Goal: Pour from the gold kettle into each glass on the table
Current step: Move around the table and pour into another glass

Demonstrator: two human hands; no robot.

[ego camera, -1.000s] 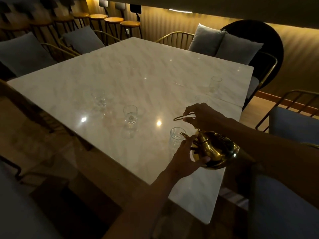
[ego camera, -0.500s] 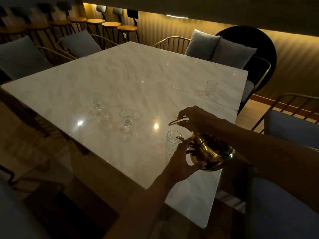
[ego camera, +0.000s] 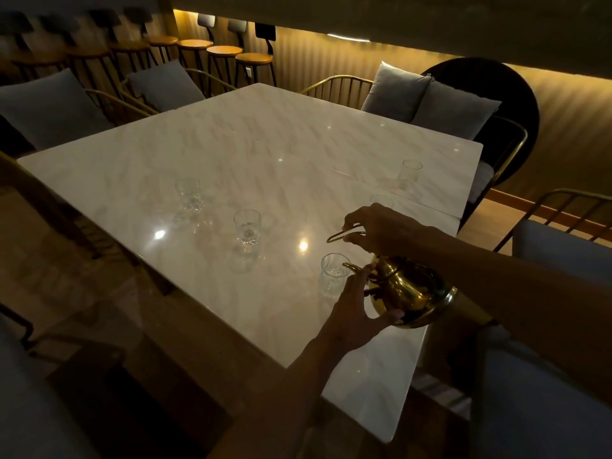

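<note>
The gold kettle hangs tilted above the marble table, its spout over the rim of the nearest glass. My right hand grips the kettle's thin looped handle from above. My left hand cups the kettle's belly from below and the left. Two more clear glasses stand to the left, one in the middle and one farther left. Another glass stands near the far right edge, and a glass rim shows just behind my right hand.
Cushioned chairs with gold frames ring the table: one at the right, two grey pillows at the back, others at the left. Bar stools line the far wall. The table's near corner lies below my arms.
The kettle and both hands stay by the nearest glass, holding the same tilt. The view has shifted slightly, so the table sits lower in frame.
</note>
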